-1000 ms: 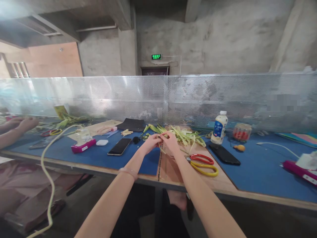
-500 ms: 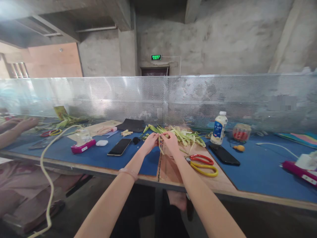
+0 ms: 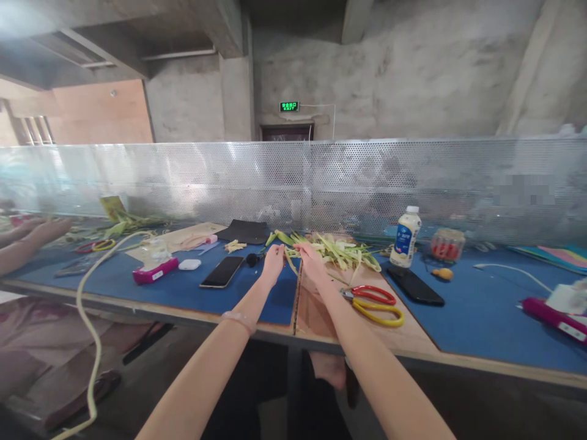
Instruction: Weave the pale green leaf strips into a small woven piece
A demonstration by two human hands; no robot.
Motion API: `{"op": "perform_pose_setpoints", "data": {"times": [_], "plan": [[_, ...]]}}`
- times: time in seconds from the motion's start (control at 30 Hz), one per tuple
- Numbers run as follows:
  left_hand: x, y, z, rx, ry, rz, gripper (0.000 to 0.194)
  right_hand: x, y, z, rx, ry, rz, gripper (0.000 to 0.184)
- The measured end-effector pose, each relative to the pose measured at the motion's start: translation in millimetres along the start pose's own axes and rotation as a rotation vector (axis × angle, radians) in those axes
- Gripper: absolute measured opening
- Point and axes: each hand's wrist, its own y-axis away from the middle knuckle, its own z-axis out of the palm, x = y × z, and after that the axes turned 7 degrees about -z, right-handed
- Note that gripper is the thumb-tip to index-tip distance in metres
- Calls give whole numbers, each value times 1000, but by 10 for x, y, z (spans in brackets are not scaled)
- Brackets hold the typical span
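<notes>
My left hand (image 3: 274,263) is closed in a pinch at the middle of the bench. A short gap to its right, my right hand (image 3: 310,259) is also pinched shut. A thin pale-green leaf strip (image 3: 292,265) spans the space between the fingertips and curves downward; its ends are hidden by the fingers. Behind and right of my right hand lies a loose heap of green and whitish leaf strips (image 3: 345,250). Scissors (image 3: 376,304) with one red and one yellow handle rest on the brown board (image 3: 321,318), beside my right forearm.
Left on the blue mat are a phone (image 3: 222,271), a white earphone case (image 3: 189,264), a magenta box (image 3: 156,271) and a pale cable (image 3: 85,318). To the right stand a bottle (image 3: 404,238), a black phone (image 3: 415,285) and a jar (image 3: 447,245). A co-worker's hands (image 3: 48,229) show far left.
My hands have moved apart, the left one shifting slightly left. More of the leaf strip shows between them now.
</notes>
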Motion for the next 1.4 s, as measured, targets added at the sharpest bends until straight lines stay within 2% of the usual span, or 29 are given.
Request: {"op": "perform_pose_setpoints", "data": {"times": [0.1,0.37,0.77,0.9,1.03,1.2,1.3,1.4], "plan": [[20,6,14,39,-48,38,25,8,-3,26,-23,-11,-2,33],[11,3,9,30,-21,-39,21,-66,7,28,-33,22,-9,35],[-30,-24,-19,123,-218,46,21,-42,9,-14,152,211,-117,38],[11,29,-16,145,-256,54,20,-36,40,-38,243,291,-95,38],[43,64,-13,165,-198,30,21,-37,64,-57,292,352,-71,37],[22,5,-24,214,-128,35,24,-57,82,-61,286,382,-27,38],[-2,-48,-34,230,-72,-10,25,-72,94,-55,272,424,16,39],[-21,-87,-44,160,28,-102,28,-72,99,-51,270,448,35,40]]}}
